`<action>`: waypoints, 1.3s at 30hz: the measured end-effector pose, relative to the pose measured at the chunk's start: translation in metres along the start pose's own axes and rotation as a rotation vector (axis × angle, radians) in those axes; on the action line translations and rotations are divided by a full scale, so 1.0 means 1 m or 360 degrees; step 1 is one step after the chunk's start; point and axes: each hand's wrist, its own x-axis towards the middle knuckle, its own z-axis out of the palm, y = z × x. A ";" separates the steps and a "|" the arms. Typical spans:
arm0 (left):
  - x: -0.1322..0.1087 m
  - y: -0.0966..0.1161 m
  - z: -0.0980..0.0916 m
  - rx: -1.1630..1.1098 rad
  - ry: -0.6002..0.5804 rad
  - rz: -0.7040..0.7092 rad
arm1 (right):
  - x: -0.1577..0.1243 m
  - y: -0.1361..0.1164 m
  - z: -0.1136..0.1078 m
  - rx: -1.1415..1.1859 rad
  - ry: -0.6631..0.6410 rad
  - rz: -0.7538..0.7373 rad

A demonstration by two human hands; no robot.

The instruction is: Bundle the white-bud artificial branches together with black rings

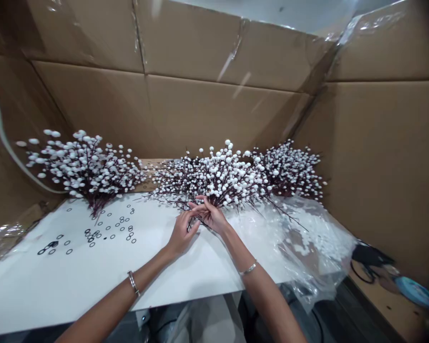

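Observation:
My right hand (212,215) is closed round the dark stems of a bunch of white-berry sprays (221,176) lying in the middle of the white table (57,281). Close beside it, my left hand (183,232) has its fingertips pinched on the same stems. Both wrists wear thin bracelets. Another white-berry bunch (84,166) lies at the left, and a third bunch (291,169) lies at the right, partly on clear plastic.
Several small black rings (110,231) are scattered on the table's left half. Crumpled clear plastic wrap (307,247) covers the right end. Tall cardboard walls (200,109) enclose the back and sides. A low wooden surface with a blue object (416,291) sits at the lower right.

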 end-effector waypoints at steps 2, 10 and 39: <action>-0.001 0.001 0.002 0.0028 0.0022 0.0024 | 0.001 0.002 0.001 0.0028 -0.0012 -0.0003; -0.008 0.001 0.007 0.0515 0.0036 0.0332 | 0.001 0.011 0.002 -0.0026 0.0034 -0.0159; 0.002 0.007 -0.007 0.0506 -0.0218 0.0240 | -0.013 0.039 0.026 -0.0302 0.0185 -0.0144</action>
